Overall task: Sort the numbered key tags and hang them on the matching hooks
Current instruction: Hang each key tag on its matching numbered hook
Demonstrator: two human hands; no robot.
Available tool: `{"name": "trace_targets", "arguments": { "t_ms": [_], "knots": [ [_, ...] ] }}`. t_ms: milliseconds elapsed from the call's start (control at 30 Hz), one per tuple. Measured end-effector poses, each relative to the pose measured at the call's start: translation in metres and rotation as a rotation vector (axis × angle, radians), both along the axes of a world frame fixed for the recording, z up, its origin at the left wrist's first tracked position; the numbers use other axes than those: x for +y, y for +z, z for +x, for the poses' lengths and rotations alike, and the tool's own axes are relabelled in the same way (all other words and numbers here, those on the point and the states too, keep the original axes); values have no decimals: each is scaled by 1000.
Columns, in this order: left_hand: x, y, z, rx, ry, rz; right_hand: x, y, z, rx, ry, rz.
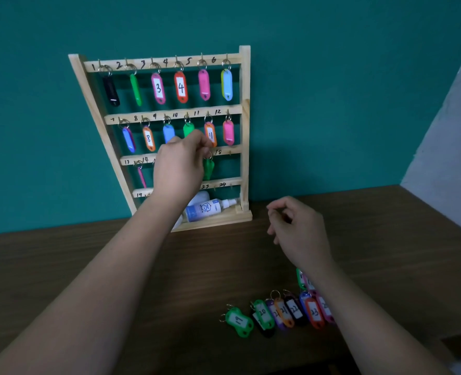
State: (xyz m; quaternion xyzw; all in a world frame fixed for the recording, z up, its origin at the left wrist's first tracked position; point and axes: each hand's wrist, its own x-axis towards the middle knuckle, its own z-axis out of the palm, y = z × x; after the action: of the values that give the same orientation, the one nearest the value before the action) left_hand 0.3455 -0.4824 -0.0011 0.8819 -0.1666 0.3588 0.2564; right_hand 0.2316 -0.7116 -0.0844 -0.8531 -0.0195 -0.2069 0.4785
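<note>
Rack [244,104] stands on table [202,266] against wall [332,104]. Hung tags [180,86] fill top two rails. Left hand [179,169] in front of third rail, pinching one tag [208,167] there. Bottle [205,209] lies on rack's base. Right hand [297,231] hovers right of rack. Loose tags [283,312] lie in row near table's front, partly under right forearm.

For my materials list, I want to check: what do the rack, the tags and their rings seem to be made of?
Rack: pale wood, apparently unvarnished; faint grain shows and the surface is matt.
Tags: probably plastic; bright uniform colours with a slight gloss.
Rings: likely metal; thin, with a bright glint.
</note>
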Motion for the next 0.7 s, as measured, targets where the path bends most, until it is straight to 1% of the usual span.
{"name": "trace_targets", "arguments": {
  "t_ms": [200,367,533,700],
  "knots": [
    [-5,0,4,13,7,21,-5,-5,-3,52,-19,-17],
    [-6,-3,10,-22,81,71,-12,-5,-4,44,-37,-33],
    [-8,-10,-6,-73,46,-87,-25,-3,-5,60,-24,-69],
    [-17,-28,-26,-99,48,-81,-44,-6,-11,139,-16,-123]
  ]
}}
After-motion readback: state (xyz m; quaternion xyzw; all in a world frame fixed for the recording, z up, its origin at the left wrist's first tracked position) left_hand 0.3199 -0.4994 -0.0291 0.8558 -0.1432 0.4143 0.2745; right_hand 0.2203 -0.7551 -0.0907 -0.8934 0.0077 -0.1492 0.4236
